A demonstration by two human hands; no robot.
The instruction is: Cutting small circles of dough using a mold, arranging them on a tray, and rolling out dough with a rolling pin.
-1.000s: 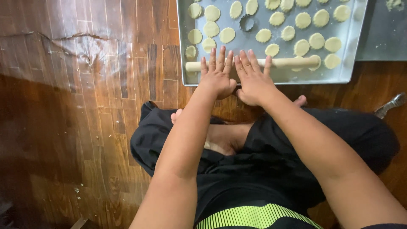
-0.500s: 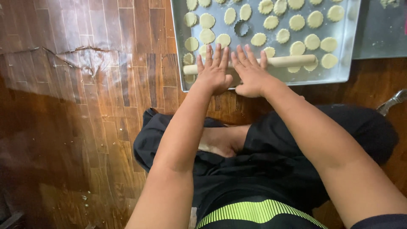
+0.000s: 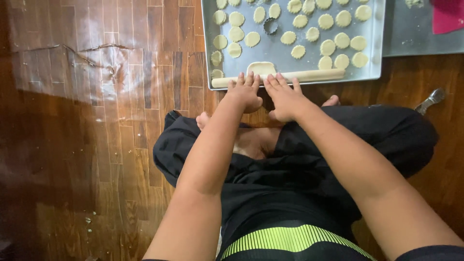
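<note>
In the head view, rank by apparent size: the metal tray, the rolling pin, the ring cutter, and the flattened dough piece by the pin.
1. Metal tray
2. Rolling pin
3. Flattened dough piece
4. Ring cutter

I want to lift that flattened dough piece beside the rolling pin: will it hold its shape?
Probably not: the dough piece looks thin and soft, so likely floppy. It lies flat on the tray, so it may stick and tear.
</note>
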